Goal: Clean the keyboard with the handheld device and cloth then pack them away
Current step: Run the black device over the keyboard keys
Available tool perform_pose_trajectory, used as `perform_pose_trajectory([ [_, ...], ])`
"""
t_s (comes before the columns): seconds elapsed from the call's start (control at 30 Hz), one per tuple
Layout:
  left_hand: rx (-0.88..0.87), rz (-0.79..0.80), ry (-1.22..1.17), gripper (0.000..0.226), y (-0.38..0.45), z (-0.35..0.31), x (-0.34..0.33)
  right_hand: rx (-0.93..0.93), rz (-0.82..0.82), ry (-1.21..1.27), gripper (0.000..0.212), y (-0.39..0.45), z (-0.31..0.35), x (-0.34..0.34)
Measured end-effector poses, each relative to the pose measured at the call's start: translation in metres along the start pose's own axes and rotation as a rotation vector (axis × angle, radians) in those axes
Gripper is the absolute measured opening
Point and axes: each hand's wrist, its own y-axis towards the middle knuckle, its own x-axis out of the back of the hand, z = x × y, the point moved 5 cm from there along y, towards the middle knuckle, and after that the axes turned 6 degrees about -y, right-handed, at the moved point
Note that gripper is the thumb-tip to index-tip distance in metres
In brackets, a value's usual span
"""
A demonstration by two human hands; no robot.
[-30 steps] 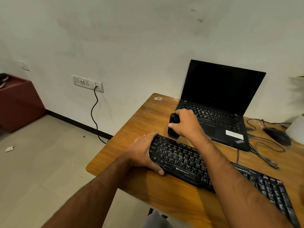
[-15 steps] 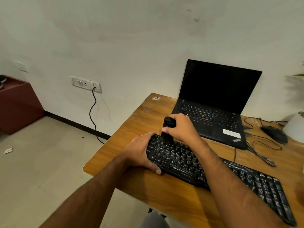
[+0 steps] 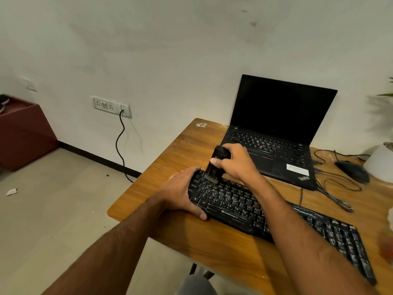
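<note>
A pale wall point(image 3: 170, 50) backs a wooden surface point(image 3: 176, 152) that stands over a tiled floor point(image 3: 53, 209). On the surface lie one black keyboard point(image 3: 276, 213), one open laptop point(image 3: 276, 128) with a dark screen, and one mouse point(image 3: 353, 171) with its cable looped beside it. One socket strip point(image 3: 111, 106) sits on the wall with a single cord point(image 3: 120, 145) hanging from it, and one red box point(image 3: 23, 133) stands at the far left.

The keyboard's right end runs out of sharp focus, and the right forearm crosses its middle. A white pot point(image 3: 380, 165) and a plant are cut off at the right edge, where a blurred pale shape cannot be made out. No cloth can be identified.

The left hand point(image 3: 180, 192) grasps the keyboard's left end, thumb on its front edge. The right hand point(image 3: 236, 162) has its fingers wrapped round the black device point(image 3: 217, 165), which stands nearly upright with its brush tip touching the keys at the keyboard's upper left corner, just beside the left hand's fingers.
</note>
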Motion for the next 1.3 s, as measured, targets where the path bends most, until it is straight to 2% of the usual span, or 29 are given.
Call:
perform_pose_trajectory([
  [0.1, -0.012, -0.008, -0.011, 0.148, -0.001, 0.000, 0.000, 0.018, -0.063, -0.068, 0.017, -0.003, 0.000, -0.011],
  [0.27, -0.032, -0.012, -0.012, 0.143, -0.001, -0.001, 0.000, 0.033, 0.108, -0.048, 0.017, -0.005, 0.004, -0.014],
  [0.33, -0.030, -0.016, -0.013, 0.143, -0.001, -0.002, 0.001, -0.006, 0.061, 0.030, 0.017, 0.001, 0.002, -0.001],
  [0.43, -0.033, -0.022, -0.008, 0.142, -0.003, -0.003, 0.001, -0.022, 0.001, -0.026, 0.020, -0.003, 0.003, -0.009],
  [0.57, -0.043, -0.026, -0.025, 0.137, -0.004, -0.004, 0.001, -0.025, 0.152, -0.014, 0.018, -0.006, 0.005, -0.019],
  [0.63, -0.042, -0.029, -0.020, 0.138, -0.003, -0.003, 0.002, -0.035, 0.114, 0.039, 0.017, -0.001, 0.005, -0.012],
  [0.73, -0.044, -0.038, -0.011, 0.139, -0.004, -0.005, 0.002, -0.028, -0.038, -0.055, 0.020, -0.004, 0.006, -0.014],
  [0.9, -0.060, -0.046, -0.016, 0.135, -0.004, -0.006, 0.002, -0.019, 0.131, -0.024, 0.017, -0.008, 0.014, -0.017],
  [1.0, -0.055, -0.048, -0.019, 0.135, -0.004, -0.006, 0.003, -0.036, 0.033, 0.004, 0.018, -0.007, 0.012, -0.012],
  [1.17, -0.052, -0.040, -0.015, 0.136, -0.002, -0.004, 0.002, -0.063, 0.168, -0.136, 0.023, -0.011, 0.015, -0.019],
  [1.3, -0.061, -0.041, -0.019, 0.135, -0.002, -0.003, 0.001, 0.015, 0.086, -0.174, 0.025, -0.009, 0.029, -0.012],
])
